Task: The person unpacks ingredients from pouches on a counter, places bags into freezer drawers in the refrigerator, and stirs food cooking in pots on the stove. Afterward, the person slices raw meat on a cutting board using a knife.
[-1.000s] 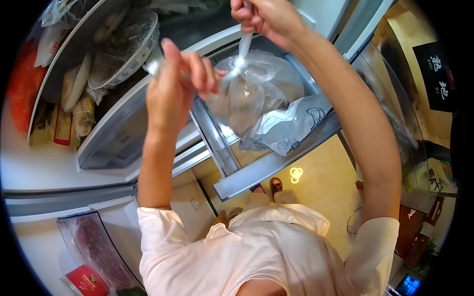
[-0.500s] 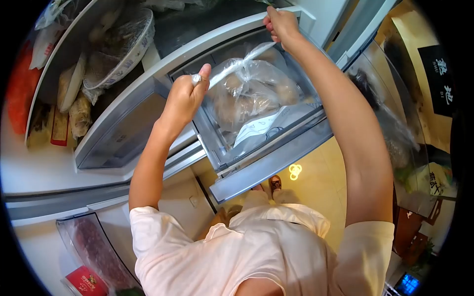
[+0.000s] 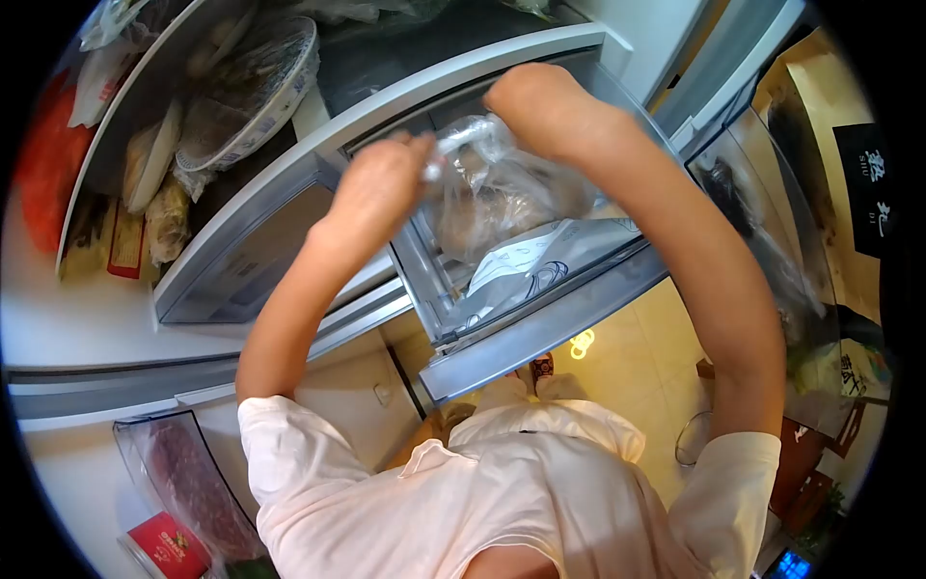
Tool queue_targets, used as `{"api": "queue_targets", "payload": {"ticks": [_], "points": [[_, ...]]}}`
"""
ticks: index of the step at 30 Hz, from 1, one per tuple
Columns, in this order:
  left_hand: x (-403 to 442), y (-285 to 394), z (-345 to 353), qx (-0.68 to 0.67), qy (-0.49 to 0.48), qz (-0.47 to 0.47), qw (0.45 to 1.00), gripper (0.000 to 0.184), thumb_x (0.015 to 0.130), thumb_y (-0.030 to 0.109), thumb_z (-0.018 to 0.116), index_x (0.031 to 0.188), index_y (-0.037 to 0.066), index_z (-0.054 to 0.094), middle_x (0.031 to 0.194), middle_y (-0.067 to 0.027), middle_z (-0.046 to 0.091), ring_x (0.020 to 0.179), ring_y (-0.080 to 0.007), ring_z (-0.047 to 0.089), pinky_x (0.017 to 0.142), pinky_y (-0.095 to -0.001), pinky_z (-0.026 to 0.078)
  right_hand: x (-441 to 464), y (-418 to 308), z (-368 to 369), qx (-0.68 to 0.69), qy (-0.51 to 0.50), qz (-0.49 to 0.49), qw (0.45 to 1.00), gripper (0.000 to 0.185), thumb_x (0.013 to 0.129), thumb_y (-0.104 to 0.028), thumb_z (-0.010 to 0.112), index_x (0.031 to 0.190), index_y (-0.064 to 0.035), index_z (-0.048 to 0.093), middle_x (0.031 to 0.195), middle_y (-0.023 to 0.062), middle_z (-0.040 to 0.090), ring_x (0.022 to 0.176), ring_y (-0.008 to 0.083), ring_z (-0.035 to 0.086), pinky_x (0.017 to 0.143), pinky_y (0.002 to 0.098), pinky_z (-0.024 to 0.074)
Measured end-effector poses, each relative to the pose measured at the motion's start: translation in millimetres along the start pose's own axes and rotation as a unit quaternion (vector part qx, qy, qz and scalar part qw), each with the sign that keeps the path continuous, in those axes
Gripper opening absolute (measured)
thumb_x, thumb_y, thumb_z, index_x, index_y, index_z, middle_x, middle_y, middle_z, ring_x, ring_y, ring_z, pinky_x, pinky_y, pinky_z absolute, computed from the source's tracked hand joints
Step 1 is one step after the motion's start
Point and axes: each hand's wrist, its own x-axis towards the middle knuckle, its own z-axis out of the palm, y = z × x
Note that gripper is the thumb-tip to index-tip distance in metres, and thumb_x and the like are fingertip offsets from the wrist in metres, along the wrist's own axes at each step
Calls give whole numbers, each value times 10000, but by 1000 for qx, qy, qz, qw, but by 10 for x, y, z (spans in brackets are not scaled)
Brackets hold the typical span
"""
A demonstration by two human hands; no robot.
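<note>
Head view, plastic bag [image 3: 506,198]: is sitting in the drawer [image 3: 540,326], its top bunching, no longer stretched, as hands are nearing.
Left hand [image 3: 384,179]: is curling there, blur hiding any grip.
Right hand [image 3: 533,104]: is bending over; openness, hold hidden.

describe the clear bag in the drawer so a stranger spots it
In the open fridge, find the pulled-out drawer. The clear bag bulges inside it, near the left hand and right hand. Unlike the dark-marked bag toward the drawer's front, it looks brownish inside.
</note>
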Motion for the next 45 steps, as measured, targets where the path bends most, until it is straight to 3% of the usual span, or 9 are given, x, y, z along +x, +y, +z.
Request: {"api": "queue_targets", "payload": {"ticks": [6, 10, 13, 21, 28, 33, 37, 43, 45], "points": [[173, 293, -58, 23, 57, 27, 998, 158, 794, 192, 644, 768, 38, 631, 598, -172, 559, 585, -349, 572, 550, -422, 454, 28, 306, 323, -23, 189, 20, 982, 177, 650, -203, 716, 633, -39, 652, 694, 155, 629, 662, 344, 615, 617, 410, 504], [88, 263, 140, 46, 24, 90, 995, 116, 813, 174, 615, 762, 71, 631, 566, -158, 549, 542, -324, 572, 527, -405, 457, 38, 566, 443, 174, 120, 104, 972, 378, 675, -369, 754, 623, -17, 627, 607, 190, 562, 603, 374, 560, 555, 424, 441], [10, 269, 215, 84, -82, 107, 987, 109, 811, 159, 596, 769, 64, 630, 560, -155, 548, 527, -325, 565, 527, -402, 459, 62, 545, 590, 180, 20, 144, 973, 222, 641, -227, 721, 783, -58, 698, 819, 185, 650, 798, 360, 629, 723, 426, 506], [119, 115, -181, -318, -67, 28, 945, 249, 786, 237, 696, 739, 0, 637, 987, -109, 543, 847, -199, 522, 722, -304, 440, -122, 476, 90, 185, 4, 69, 980, 324, 645, -245, 721, 914, -71, 681, 867, 157, 654, 827, 331, 624, 744, 399, 493], [493, 323, -382, 39, 133, 109, 984, 173, 635, 44, 749, 777, 56, 650, 1195, -89, 548, 1001, -250, 540, 847, -370, 434, -81, -46, 105, 289, 23, -6, 957, 305, 693, -272, 699, 874, -28, 668, 738, 142, 637, 693, 291, 609, 664, 380, 472], [437, 246, -230, -204, 403, 69, 889, 302, 753, -3, 689, 1040, 49, 614, 1151, -85, 574, 930, -133, 578, 797, -261, 473, -54, 183, 235, 438, 109, 154, 879, 241, 736, -286, 674, 791, -51, 687, 693, 150, 649, 703, 317, 641, 664, 379, 500], [414, 336, 139, -413, 120, -135, 892, 403, 783, 31, 682, 1159, 9, 537, 1080, -54, 593, 756, -61, 555, 660, -209, 459, -11, 275, 168, 490, 106, 212, 839, 261, 761, -267, 639, 801, -9, 654, 695, 166, 641, 709, 322, 642, 662, 389, 495], [722, 85, 419, -651, 98, -199, 726, 172, 908, 84, 504, 1006, 3, 619, 769, -13, 620, 565, -50, 462, 513, -163, 344, -242, 197, -86, 281, 172, 152, 932, 211, 710, -157, 656, 851, -11, 598, 829, 171, 646, 814, 345, 626, 732, 421, 486], [758, -11, 396, -614, 60, -185, 765, 228, 868, 119, 568, 1062, 8, 613, 780, -13, 616, 571, -66, 457, 515, -229, 378, -365, 166, -131, 262, 191, 103, 940, 203, 702, -100, 641, 888, -38, 588, 855, 158, 640, 836, 352, 614, 724, 430, 480]]}}
